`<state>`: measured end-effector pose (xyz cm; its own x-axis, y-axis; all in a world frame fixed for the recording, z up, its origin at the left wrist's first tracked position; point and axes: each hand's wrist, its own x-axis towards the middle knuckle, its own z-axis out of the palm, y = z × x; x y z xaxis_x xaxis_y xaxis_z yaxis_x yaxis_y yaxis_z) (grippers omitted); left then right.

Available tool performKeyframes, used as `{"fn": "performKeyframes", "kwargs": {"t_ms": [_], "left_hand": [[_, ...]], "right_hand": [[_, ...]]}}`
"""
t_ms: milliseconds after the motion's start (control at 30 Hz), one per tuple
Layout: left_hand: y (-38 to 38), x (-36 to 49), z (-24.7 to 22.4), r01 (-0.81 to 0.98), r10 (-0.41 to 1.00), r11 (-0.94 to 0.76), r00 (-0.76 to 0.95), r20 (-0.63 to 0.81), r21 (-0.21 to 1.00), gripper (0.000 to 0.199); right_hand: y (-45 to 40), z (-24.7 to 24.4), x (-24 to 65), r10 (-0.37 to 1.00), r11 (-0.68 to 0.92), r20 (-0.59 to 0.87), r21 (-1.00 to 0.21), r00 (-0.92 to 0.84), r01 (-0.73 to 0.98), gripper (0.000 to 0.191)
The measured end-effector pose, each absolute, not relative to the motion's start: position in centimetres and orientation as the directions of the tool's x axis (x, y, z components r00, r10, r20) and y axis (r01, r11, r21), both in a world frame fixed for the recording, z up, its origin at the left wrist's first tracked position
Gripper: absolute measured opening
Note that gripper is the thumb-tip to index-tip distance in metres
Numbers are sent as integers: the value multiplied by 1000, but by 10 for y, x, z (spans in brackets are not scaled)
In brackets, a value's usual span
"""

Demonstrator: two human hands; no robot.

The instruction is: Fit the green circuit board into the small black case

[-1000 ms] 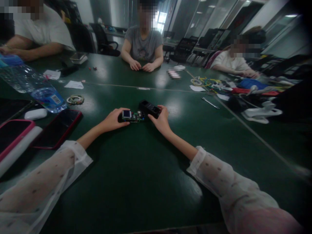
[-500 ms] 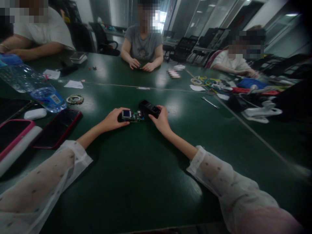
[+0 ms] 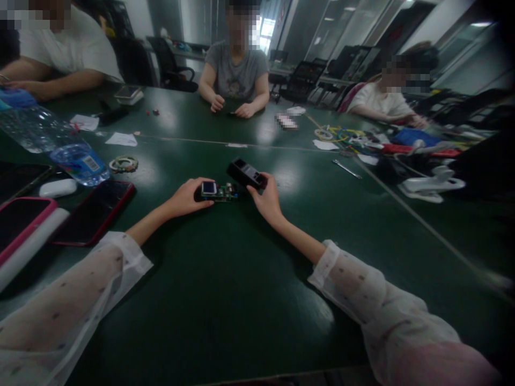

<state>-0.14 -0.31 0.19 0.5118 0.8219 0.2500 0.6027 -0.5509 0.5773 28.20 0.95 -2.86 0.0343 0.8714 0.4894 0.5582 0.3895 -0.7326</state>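
My left hand (image 3: 188, 198) is closed round the left end of a green circuit board (image 3: 225, 191) that carries a small square screen (image 3: 209, 187). A dark piece shows under the board's left end, partly covered by my fingers. In my right hand (image 3: 266, 199) is a black plastic casing (image 3: 244, 170) with rectangular openings, gripped at its near right end between thumb and fingers. The casing is tilted, just behind and to the right of the board, and a narrow gap shows between the two.
A tilted water bottle (image 3: 80, 161), a red-edged phone (image 3: 96, 212), a pink-edged phone (image 3: 24, 225) and a bracelet (image 3: 124, 164) are at left. A wrench (image 3: 347, 169), cables (image 3: 333, 133) and a white clamp (image 3: 432, 182) lie right. Three people sit around the green table (image 3: 225, 300).
My right hand has tipped the black casing, so more of its face with the openings shows. My left hand and the circuit board have stayed put. The person opposite has lifted one hand slightly.
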Motion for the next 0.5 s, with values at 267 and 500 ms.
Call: {"fn": "performKeyframes", "kwargs": {"t_ms": [267,500], "left_hand": [[3,-3,-7,595,812,-574,502,298,562,58],[4,-4,-10,573,805,-581,509,304,578,58]], "right_hand": [[-11,-11,269,763,620,613,-600,-207,506,56],[-19,-6,267,688,719,602,-488,-406,495,62]]}}
